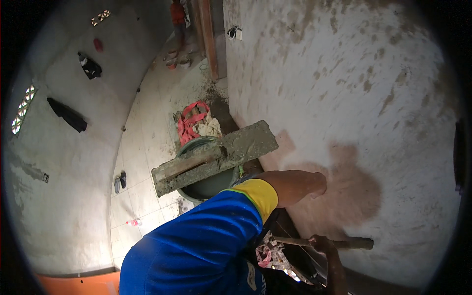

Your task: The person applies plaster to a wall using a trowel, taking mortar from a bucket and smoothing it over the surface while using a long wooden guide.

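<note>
My left arm, in a blue sleeve with a yellow cuff, reaches across to the wall (393,64) on the right. My left hand (313,185) is at the wall, its fingers mostly turned away from view. Lower down, my right hand (322,244) is closed around a long, mortar-caked wooden tool (356,243), thin at one end and thicker at the other; its exact kind is unclear. A long plastering float (250,142), coated in grey mortar, lies across a dark round tub (199,141) holding grey liquid. Neither hand touches that float.
Behind the tub lie red strips of cloth or plastic (191,125) and a pale lump. Slippers (120,182) and a small bottle (133,222) are on the tiled floor at left. Far off, a person (179,17) stands near buckets (172,63) and a wooden post (209,44).
</note>
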